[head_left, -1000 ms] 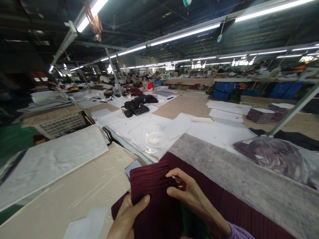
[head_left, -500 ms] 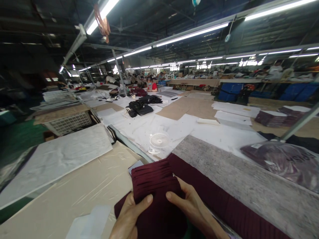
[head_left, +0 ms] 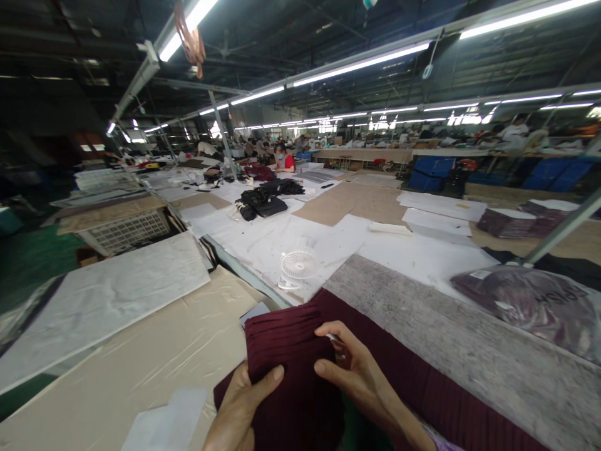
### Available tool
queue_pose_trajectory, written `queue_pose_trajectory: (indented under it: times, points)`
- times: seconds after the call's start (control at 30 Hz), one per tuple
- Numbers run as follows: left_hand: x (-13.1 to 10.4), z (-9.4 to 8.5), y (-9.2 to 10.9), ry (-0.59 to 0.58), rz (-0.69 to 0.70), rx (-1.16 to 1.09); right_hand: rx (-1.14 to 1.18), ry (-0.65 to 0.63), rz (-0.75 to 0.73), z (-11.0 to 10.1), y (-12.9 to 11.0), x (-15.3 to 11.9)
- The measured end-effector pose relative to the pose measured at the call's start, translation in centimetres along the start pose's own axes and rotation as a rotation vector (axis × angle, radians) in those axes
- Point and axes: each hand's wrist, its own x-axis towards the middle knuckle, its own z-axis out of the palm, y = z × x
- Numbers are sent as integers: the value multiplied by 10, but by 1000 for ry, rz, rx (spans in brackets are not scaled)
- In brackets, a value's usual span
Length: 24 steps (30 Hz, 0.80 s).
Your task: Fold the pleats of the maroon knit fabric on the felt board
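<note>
A stack of maroon fabric pieces (head_left: pixel 293 376), layered in ridges along its upper part, is held up in front of me. My left hand (head_left: pixel 246 401) grips its left side, thumb pressed on the face and the fingers behind it. At the right edge is my right hand (head_left: pixel 354 369), its thumb and forefinger spread apart and their tips touching the fabric. A small white bit shows by its forefinger; I cannot make out what it is. A long row of maroon fabric (head_left: pixel 413 369) lies on the table to the right.
A small white fan (head_left: pixel 298 264) stands on the white-covered table ahead. Dark garments (head_left: pixel 263 203) lie beyond it. A clear bag of maroon goods (head_left: pixel 521 300) sits at right, near a metal post (head_left: pixel 563 228). Cream sheeting (head_left: pixel 141 351) covers the left surface. A person in red (head_left: pixel 284 161) sits farther off.
My right hand has loosened from the stack's right side. Its forefinger has come round from behind to the front edge, above the thumb. My left hand keeps its grip.
</note>
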Motion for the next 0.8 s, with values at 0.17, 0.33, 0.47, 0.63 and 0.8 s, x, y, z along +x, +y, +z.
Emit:
queue_pose_trajectory:
  times: [0.17,0.33,0.47,0.63,0.8]
  points:
    - [-2,0,2,-60,-10,8,-4,-45,44,-5,-9,5]
    - [-2,-1,3,-51,-4,16,208,-131,155,-3,-13,3]
    - [0,-2,4,-42,5,9,258,-195,128,0,-12,3]
    - [0,1,6,-13,8,15,167,-177,-8,5,-8,7]
    - [-1,4,6,6,1,20,158,-145,7,8,-9,7]
